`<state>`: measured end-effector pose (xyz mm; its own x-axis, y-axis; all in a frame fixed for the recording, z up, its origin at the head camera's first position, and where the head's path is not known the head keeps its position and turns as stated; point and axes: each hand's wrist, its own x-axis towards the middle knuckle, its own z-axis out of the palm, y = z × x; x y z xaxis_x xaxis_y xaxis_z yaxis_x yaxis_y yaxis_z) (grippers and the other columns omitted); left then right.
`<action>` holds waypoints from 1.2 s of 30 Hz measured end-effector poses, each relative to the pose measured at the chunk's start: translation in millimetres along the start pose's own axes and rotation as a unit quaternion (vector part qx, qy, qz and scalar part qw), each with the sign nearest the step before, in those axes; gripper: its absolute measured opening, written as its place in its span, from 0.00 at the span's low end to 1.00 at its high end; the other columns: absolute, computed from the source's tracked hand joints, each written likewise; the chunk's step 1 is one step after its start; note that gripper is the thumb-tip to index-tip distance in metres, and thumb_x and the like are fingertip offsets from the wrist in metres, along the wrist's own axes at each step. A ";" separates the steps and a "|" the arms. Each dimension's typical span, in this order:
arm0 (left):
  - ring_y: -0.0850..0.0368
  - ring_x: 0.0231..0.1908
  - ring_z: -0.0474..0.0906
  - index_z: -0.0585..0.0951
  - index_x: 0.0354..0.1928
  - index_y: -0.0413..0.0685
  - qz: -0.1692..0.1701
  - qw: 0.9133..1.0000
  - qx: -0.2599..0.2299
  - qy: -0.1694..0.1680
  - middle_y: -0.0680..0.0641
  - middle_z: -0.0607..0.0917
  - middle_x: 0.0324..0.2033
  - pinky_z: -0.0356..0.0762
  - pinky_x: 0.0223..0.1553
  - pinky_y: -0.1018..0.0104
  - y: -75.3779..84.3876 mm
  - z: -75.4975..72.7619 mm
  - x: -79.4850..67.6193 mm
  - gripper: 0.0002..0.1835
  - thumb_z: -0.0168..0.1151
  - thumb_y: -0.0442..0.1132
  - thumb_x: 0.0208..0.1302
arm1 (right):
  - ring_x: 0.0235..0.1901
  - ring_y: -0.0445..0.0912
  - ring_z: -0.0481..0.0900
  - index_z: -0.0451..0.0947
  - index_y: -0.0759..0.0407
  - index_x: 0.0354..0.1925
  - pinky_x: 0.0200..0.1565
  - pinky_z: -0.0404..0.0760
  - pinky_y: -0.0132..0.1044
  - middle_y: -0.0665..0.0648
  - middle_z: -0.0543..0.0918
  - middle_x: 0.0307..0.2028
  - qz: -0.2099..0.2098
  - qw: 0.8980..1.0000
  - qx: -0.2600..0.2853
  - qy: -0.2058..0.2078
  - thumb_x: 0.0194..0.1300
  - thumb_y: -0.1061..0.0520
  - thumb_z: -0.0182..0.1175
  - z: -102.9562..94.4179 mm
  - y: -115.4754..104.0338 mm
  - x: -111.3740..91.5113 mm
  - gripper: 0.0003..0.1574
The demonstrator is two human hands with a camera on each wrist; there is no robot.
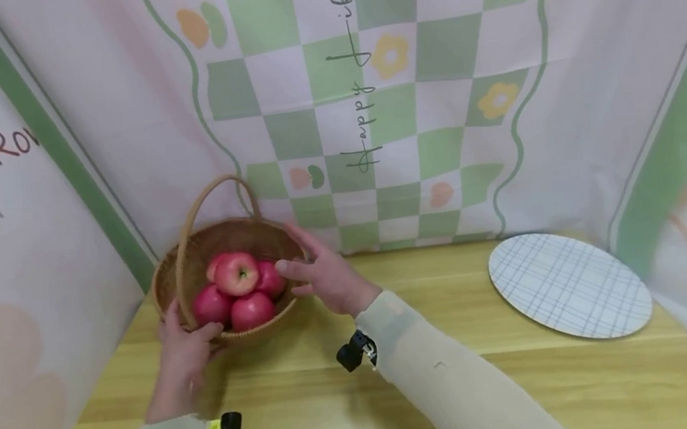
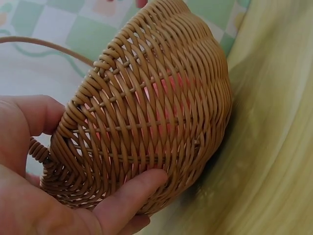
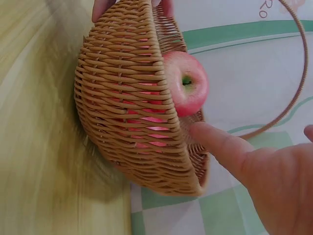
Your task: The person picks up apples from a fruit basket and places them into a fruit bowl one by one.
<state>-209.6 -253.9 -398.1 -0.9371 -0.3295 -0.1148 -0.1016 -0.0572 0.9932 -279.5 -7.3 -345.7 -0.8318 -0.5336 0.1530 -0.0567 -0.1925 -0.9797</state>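
Observation:
A brown wicker basket point(image 1: 234, 331) with an arched handle stands at the left of the table. Several red apples point(image 1: 237, 273) are piled inside it; in the left wrist view they show only through the weave. My left hand point(image 1: 186, 354) grips the basket's near-left rim, with fingers against the outer weave point(image 2: 142, 107) and a digit over the edge. At the right side my right hand point(image 1: 328, 275) is spread with relaxed fingers. Its thumb point(image 3: 220, 144) reaches over the basket's mouth, close to the top apple point(image 3: 188, 85).
An oval white plate-like piece with a checked line pattern point(image 1: 569, 285) lies at the right of the wooden table point(image 1: 421, 394). A printed cloth point(image 1: 340, 97) hangs behind the basket, and another point(image 1: 31, 288) hangs along the left side.

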 end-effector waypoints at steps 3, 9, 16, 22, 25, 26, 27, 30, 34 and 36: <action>0.35 0.55 0.67 0.42 0.80 0.66 0.004 1.000 0.008 -0.015 0.46 0.26 0.73 0.81 0.43 0.52 -1.4 5.3 -4.3 0.53 0.55 0.20 0.62 | 0.72 0.58 0.54 0.48 0.39 0.79 0.56 0.73 0.58 0.47 0.45 0.78 0.010 1.000 -0.001 -0.008 0.69 0.57 0.63 -1.8 4.4 -1.2 0.51; 0.32 0.58 0.64 0.36 0.80 0.66 0.001 0.999 0.008 -0.043 0.46 0.18 0.72 0.81 0.43 0.54 -3.8 17.3 -12.7 0.56 0.55 0.19 0.62 | 0.71 0.61 0.55 0.50 0.37 0.79 0.59 0.64 0.66 0.48 0.45 0.78 0.019 0.999 0.027 -0.013 0.67 0.59 0.64 -7.6 12.4 -2.9 0.51; 0.27 0.61 0.60 0.39 0.80 0.62 0.021 0.998 0.012 -0.061 0.46 0.16 0.72 0.82 0.39 0.50 -3.9 33.0 -20.1 0.56 0.56 0.18 0.59 | 0.70 0.59 0.58 0.50 0.38 0.79 0.58 0.66 0.65 0.49 0.43 0.78 0.033 0.999 0.010 -0.003 0.67 0.60 0.65 -16.6 15.9 -5.1 0.53; 0.28 0.61 0.61 0.41 0.80 0.61 0.036 0.996 0.021 -0.074 0.46 0.19 0.73 0.83 0.35 0.53 -2.4 44.9 -24.7 0.57 0.58 0.18 0.57 | 0.67 0.57 0.64 0.51 0.37 0.78 0.57 0.69 0.64 0.53 0.47 0.77 0.043 0.999 0.001 0.010 0.65 0.62 0.66 -24.9 19.0 -7.3 0.54; 0.30 0.61 0.62 0.41 0.80 0.60 0.039 0.996 0.033 -0.079 0.46 0.21 0.73 0.82 0.36 0.54 -1.0 49.4 -27.3 0.57 0.59 0.18 0.57 | 0.64 0.56 0.69 0.52 0.36 0.78 0.55 0.71 0.62 0.52 0.52 0.76 0.046 0.999 -0.005 0.012 0.64 0.63 0.67 -28.9 21.6 -8.2 0.55; 0.30 0.60 0.62 0.41 0.80 0.60 0.040 0.995 0.038 -0.082 0.46 0.21 0.73 0.82 0.36 0.54 -0.5 50.9 -28.6 0.57 0.59 0.19 0.57 | 0.63 0.56 0.70 0.52 0.36 0.78 0.55 0.72 0.62 0.52 0.53 0.75 0.047 0.999 -0.009 0.012 0.63 0.64 0.68 -30.2 22.2 -8.8 0.56; 0.30 0.60 0.62 0.41 0.80 0.59 0.043 0.995 0.044 -0.084 0.46 0.21 0.73 0.82 0.36 0.54 0.1 52.3 -30.0 0.57 0.59 0.19 0.57 | 0.62 0.56 0.71 0.52 0.35 0.78 0.54 0.73 0.61 0.51 0.53 0.75 0.048 0.999 -0.012 0.011 0.63 0.64 0.68 -31.5 22.7 -9.2 0.56; 0.30 0.60 0.62 0.41 0.80 0.59 0.048 0.993 0.062 -0.092 0.46 0.21 0.74 0.82 0.36 0.56 2.5 56.3 -34.1 0.57 0.60 0.20 0.56 | 0.60 0.55 0.73 0.51 0.37 0.78 0.52 0.75 0.59 0.49 0.53 0.75 0.049 0.998 -0.026 0.008 0.62 0.65 0.68 -35.2 23.0 -11.5 0.57; 0.29 0.63 0.57 0.42 0.80 0.57 0.066 0.987 0.109 -0.096 0.45 0.22 0.74 0.81 0.36 0.57 5.5 61.9 -39.1 0.57 0.63 0.24 0.56 | 0.53 0.54 0.78 0.49 0.41 0.79 0.51 0.77 0.58 0.54 0.54 0.75 0.052 0.998 -0.032 0.003 0.62 0.66 0.68 -38.9 22.7 -14.4 0.58; 0.29 0.65 0.55 0.42 0.80 0.55 0.080 0.982 0.142 -0.096 0.43 0.24 0.74 0.80 0.38 0.55 6.2 64.7 -41.0 0.57 0.64 0.26 0.55 | 0.49 0.52 0.79 0.49 0.41 0.79 0.50 0.77 0.57 0.56 0.55 0.74 0.056 0.998 -0.034 0.003 0.62 0.67 0.68 -40.4 22.3 -15.9 0.58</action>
<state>-193.4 -179.9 -385.9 -0.9915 -0.1280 0.0226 -0.0110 0.2559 0.9666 -289.9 30.1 -375.2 -0.8384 -0.5435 0.0415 0.0000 -0.0761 -0.9971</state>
